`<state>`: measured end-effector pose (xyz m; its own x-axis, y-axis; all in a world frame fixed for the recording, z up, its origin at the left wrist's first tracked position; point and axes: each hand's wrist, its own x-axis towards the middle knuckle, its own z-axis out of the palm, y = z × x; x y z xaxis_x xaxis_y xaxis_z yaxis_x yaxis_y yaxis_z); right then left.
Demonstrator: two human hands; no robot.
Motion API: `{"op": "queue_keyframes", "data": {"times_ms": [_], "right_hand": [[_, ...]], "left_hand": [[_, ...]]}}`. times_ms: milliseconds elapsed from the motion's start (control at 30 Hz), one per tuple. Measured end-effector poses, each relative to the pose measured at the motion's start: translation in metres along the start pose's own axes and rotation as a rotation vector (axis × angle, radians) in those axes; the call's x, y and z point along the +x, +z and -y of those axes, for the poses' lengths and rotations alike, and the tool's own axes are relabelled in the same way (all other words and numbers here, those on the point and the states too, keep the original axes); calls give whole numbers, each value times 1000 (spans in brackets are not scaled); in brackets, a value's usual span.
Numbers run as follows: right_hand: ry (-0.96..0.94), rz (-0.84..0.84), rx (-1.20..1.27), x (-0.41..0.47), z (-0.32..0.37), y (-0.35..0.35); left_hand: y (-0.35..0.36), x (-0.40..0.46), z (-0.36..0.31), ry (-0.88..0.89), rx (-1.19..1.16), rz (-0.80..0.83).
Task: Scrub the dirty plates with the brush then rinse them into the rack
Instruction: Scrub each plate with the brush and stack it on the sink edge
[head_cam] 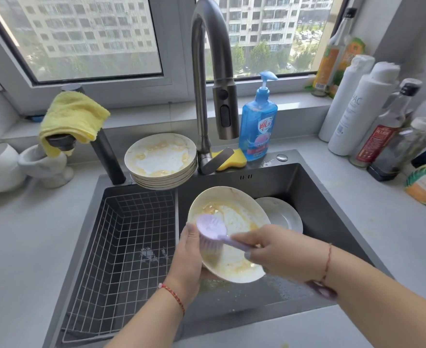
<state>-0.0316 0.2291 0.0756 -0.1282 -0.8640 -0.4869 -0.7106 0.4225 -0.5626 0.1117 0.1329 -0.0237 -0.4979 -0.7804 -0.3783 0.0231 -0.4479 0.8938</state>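
Over the dark sink, my left hand (188,257) grips the left rim of a dirty white plate (234,217) smeared with yellow residue and tilts it toward me. My right hand (264,252) holds the handle of a lilac brush (210,228), whose bristles press on the plate's lower left part. Another white plate (284,217) lies in the sink basin behind the held one. A stack of several dirty plates (160,159) sits on the sink's back edge. The wire rack (121,237) fills the left half of the sink and holds no plates.
A grey gooseneck faucet (213,79) rises behind the sink (314,197). Beside it stand a blue soap bottle (258,124) and a yellow sponge (234,160). A yellow cloth (72,116) drapes at the left. Bottles (385,126) crowd the right counter.
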Motion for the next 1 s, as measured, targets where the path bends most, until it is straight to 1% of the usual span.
{"op": "queue_keyframes", "data": {"times_ms": [67, 100, 167, 233, 267, 333, 367, 433, 467, 500, 633, 667, 700, 733, 767, 800, 900, 933, 967, 1000], "right_hand": [[-3, -117, 16, 13, -3, -1], [10, -173, -54, 18, -5, -4], [83, -233, -297, 22, -12, -10], [185, -224, -555, 19, -17, -16], [225, -184, -655, 14, -19, -18], [260, -48, -815, 5, -21, -19], [247, 40, -888, 0, -20, -17], [209, 227, -947, -7, -15, -10], [179, 290, -908, -8, -13, -10], [148, 303, -803, -9, -15, -12], [85, 273, -69, -16, -18, -31], [88, 284, 52, -18, -17, -35], [96, 296, 119, -20, -16, -38], [109, 304, 136, -20, -17, -39], [128, 305, 104, -19, -19, -40], [151, 298, 22, -18, -22, -40], [171, 224, -382, -15, -27, -41], [166, 206, -435, -14, -27, -40], [156, 213, -417, -14, -26, -40], [138, 239, -343, -15, -24, -39]], "left_hand": [[4, -4, 1, 17, 56, -5], [3, -4, 2, 13, 69, -4], [3, -5, 1, 32, 87, -3], [0, -3, -1, 71, 99, -13], [0, -3, -4, 85, 111, -17], [-2, -1, -7, 124, 127, -33], [-3, 1, -7, 144, 138, -45], [-5, 3, -5, 192, 183, -50], [-4, 3, -5, 225, 201, -50], [-3, 3, -4, 248, 217, -51], [1, 0, -2, 248, 227, -77], [2, -1, -4, 246, 225, -85], [0, 1, -3, 246, 220, -91], [-1, 1, -5, 259, 206, -95], [-3, 3, -5, 267, 197, -93], [-4, 3, -6, 260, 198, -89], [-4, 5, -9, 245, 198, -70], [-3, 3, -11, 236, 201, -69], [-3, 4, -10, 230, 210, -70], [-3, 5, -10, 226, 218, -70]]}}
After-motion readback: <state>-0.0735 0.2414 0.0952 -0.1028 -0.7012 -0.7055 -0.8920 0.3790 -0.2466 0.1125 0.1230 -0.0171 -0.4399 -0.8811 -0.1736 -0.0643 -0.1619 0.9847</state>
